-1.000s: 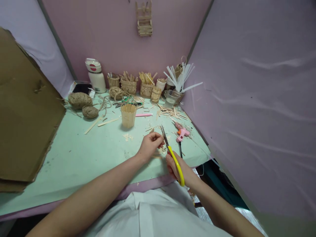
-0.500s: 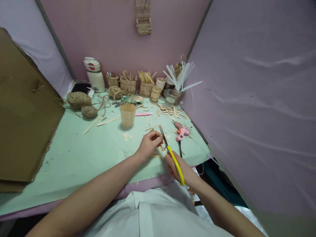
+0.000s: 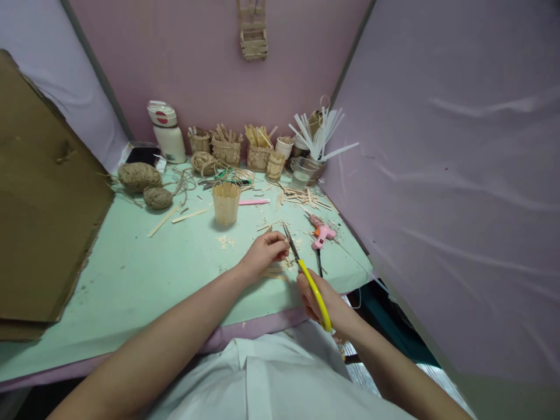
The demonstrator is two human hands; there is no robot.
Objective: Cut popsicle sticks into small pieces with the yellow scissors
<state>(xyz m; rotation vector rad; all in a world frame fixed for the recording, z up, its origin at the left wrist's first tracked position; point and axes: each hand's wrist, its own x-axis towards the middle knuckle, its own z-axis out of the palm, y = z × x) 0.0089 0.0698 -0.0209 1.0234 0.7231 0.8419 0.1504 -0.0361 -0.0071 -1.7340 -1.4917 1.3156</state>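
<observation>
My right hand (image 3: 315,294) is closed on the yellow handles of a pair of scissors (image 3: 311,284), whose blades point away from me and lie right beside my left fingertips. The fingers of my left hand (image 3: 269,252) are pinched together at the blades; a small pale piece, perhaps a wooden stick, shows at the fingertips, mostly hidden. Wood scraps (image 3: 286,263) lie under both hands. Farther back stands a cup made of wooden sticks (image 3: 226,205), upright, touched by neither hand.
A pink glue gun (image 3: 322,231) with its cord rests to the right. Loose wooden sticks (image 3: 306,197) lie behind it. Twine balls (image 3: 140,177) sit at the left, near a large cardboard sheet (image 3: 44,204). Stick-filled containers (image 3: 226,153) and a white bottle (image 3: 170,140) line the back wall.
My right hand has shifted slightly right and toward me with the scissors. My left hand stays almost in place. The cup and the other things on the table have not moved.
</observation>
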